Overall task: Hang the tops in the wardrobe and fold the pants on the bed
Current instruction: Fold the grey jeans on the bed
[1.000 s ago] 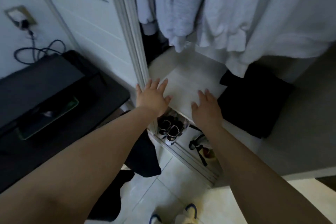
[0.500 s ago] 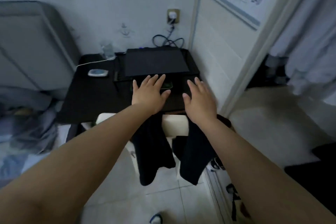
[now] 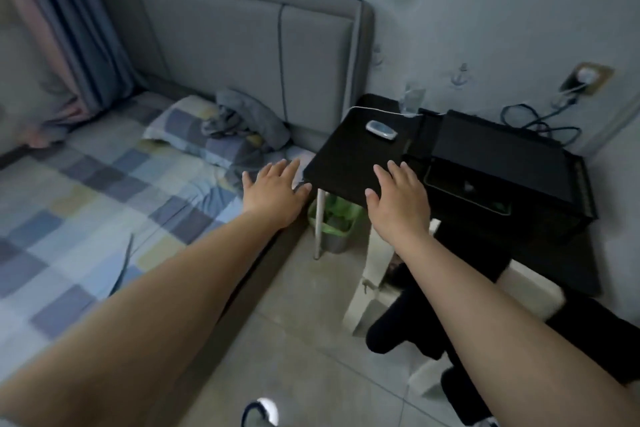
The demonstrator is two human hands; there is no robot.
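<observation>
No text, label, brand or number can be read anywhere — the frame is soft with motion blur. The wallpaper (image 3: pixel 485 28) carries small printed motifs, one shaped like an anchor (image 3: pixel 463 74), but no lettering shows. The small device (image 3: pixel 381 130) on the black table (image 3: pixel 349 156) shows no legible marking.

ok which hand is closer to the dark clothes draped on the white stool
Right. The right hand hangs open above the white stool with its dark clothes; the left hand is over by the bed.
</observation>
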